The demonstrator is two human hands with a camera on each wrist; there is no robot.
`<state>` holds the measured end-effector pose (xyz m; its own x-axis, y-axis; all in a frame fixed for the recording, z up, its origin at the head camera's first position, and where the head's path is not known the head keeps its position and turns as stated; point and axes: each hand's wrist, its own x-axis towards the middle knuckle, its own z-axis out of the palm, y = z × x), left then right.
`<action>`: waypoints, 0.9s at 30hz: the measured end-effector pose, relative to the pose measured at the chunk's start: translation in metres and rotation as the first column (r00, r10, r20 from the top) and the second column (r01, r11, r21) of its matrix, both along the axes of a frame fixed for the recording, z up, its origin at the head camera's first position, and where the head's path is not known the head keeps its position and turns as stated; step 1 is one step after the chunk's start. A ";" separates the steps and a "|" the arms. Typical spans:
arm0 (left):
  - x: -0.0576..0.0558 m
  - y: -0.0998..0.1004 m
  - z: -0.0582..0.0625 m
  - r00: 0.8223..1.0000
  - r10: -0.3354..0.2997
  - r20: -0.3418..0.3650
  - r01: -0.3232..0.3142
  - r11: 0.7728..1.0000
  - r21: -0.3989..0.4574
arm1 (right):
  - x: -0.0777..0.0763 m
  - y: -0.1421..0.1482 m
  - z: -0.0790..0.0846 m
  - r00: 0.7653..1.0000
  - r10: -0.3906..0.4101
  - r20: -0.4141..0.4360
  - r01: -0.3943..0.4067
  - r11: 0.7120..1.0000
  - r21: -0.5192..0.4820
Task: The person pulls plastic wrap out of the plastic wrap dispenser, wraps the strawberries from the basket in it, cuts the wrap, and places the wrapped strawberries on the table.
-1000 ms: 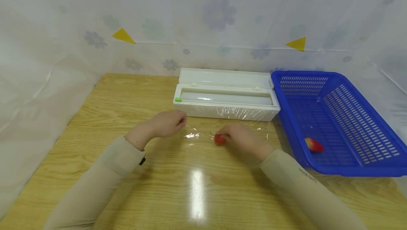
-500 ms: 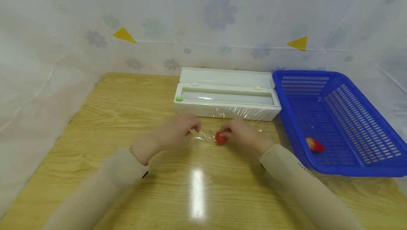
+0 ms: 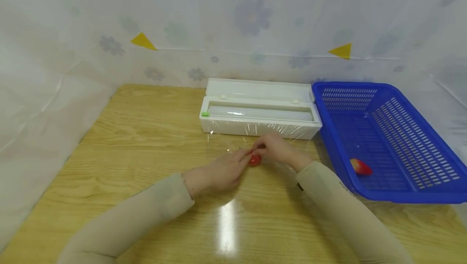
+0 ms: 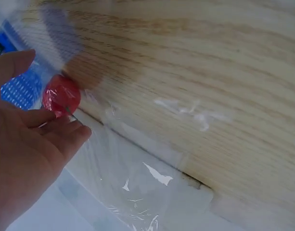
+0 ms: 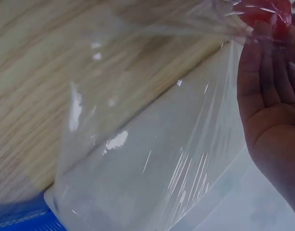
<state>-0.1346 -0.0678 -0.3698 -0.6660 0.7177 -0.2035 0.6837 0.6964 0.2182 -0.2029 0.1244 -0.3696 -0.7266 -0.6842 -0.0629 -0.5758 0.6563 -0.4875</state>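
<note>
A red cherry [image 3: 255, 160] with a thin stem lies in front of the white wrap box, with clear cling film [image 5: 137, 159] drawn over it. My right hand [image 3: 276, 149] pinches the cherry through the film from its right side. From the left, my left hand [image 3: 224, 170] reaches in with fingers extended, the fingertips right at the cherry. In the left wrist view the thumb stands apart from the fingers, with the cherry [image 4: 61, 94] just beyond them. The film runs from the cherry back to the box [image 3: 237, 127], whose lid is raised over the roll inside.
A blue plastic basket [image 3: 337, 174] stands at the right, against the box's end, with a strawberry [image 3: 361, 167] in it. Behind the wooden table [image 3: 153, 114] hangs a flowered white sheet [image 3: 233, 33] with two yellow triangles.
My left hand has moved right and toward me, up to the cherry, its fingers now extended. The film's left part has drawn in around the cherry. My right hand has stayed at the cherry.
</note>
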 end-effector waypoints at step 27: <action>-0.037 0.022 -0.013 0.932 0.035 -0.362 -0.108 0.977 -0.185 | 0.006 0.005 0.002 0.991 -0.081 0.107 0.082 0.997 -0.004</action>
